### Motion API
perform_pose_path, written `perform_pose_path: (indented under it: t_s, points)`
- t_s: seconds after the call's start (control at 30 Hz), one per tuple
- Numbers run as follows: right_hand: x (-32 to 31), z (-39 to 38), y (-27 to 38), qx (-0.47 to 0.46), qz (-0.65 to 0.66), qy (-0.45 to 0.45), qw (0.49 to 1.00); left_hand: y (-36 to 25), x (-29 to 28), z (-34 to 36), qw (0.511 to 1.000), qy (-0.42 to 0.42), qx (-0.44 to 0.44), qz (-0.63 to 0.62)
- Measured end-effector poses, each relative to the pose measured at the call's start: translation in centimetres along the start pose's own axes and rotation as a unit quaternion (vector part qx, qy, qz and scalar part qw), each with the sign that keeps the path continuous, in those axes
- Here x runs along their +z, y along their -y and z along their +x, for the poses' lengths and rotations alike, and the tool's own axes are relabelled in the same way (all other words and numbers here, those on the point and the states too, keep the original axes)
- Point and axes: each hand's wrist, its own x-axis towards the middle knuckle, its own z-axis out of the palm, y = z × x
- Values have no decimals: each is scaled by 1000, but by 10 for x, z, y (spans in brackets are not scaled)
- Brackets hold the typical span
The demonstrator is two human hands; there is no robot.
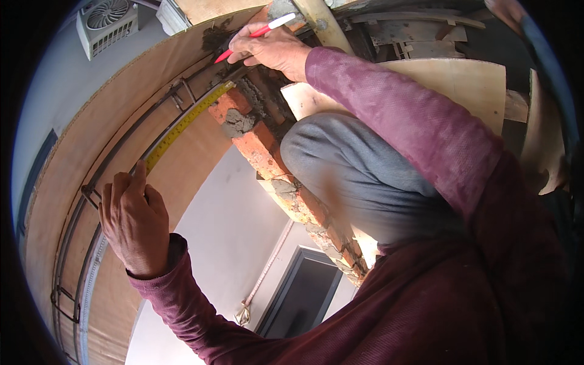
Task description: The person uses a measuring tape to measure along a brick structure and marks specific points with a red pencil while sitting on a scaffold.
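Observation:
My right hand [255, 48] grips a red marker with a white end [277, 23], its red tip pointing left beside the far end of a yellow tape measure [188, 121]. The tape lies stretched along dark steel bars [109, 160] inside a curved plywood form [198, 158]. My left hand [134, 216] is closed on the tape at its nearer stretch, index finger extended along it. A red brick wall [255, 146] with grey mortar runs beside the tape's far end, under my right arm.
My knee in grey trousers [340, 152] is by the brickwork. Pale plywood boards [462, 85] and wood scraps [420, 30] lie at upper right. Far below are a pale surface [201, 243] and a dark framed opening [301, 292]. A white outdoor fan unit [106, 27] stands at upper left.

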Motion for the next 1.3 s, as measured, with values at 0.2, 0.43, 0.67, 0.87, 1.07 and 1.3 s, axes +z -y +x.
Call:
perform_pose_path:
  t_s: [0.2, 0.43, 0.67, 0.87, 1.07, 1.3]
  points:
    - [-14, -8, -6, 31, -4, -10, 999, 0, 0, 1, 1000, 4, 5, 8]
    - [12, -12, -12, 21, -35, 63, 997, 0, 1, 0, 999, -14, 19, 24]
    - [45, -11, -19, 22, -19, 73, 997, 0, 4, -2, 999, -25, 22, 39]
    - [45, -10, -18, 7, -41, 65, 997, -1, 5, -1, 999, -26, 20, 31]
    - [44, -8, -22, -2, -51, 48, 998, -1, 4, 0, 999, -29, 22, 30]
    - [45, -7, -23, 5, -66, 53, 996, 0, 4, -1, 999, -31, 23, 31]
